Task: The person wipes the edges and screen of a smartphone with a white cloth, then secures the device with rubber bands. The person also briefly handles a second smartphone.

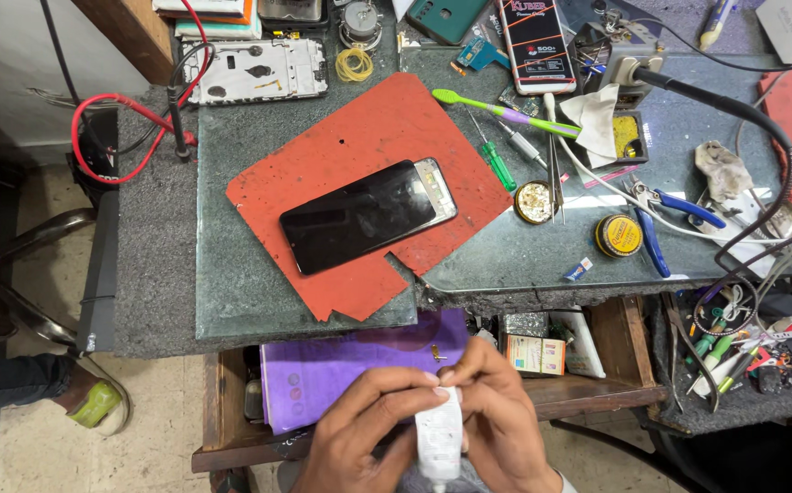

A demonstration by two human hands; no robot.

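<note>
Red mat [359, 137] (worn) on grey stone workbench [231, 292].

bench [259, 301]: grey stone top under glass | drawer [587, 393]: wooden, pulled open | floor [40, 429]: beige tiles | wall [12, 55]: pale | light: glare on glass

Bare glass [241, 274] beside phone [368, 215]

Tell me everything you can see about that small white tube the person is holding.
The white tube looks like soft plastic with faint print. It stands roughly upright at the bottom of the view, in front of the open drawer. The left hand wraps its side and the right hand pinches its top end, fingertips meeting there. Whether a cap is on cannot be told.
</note>
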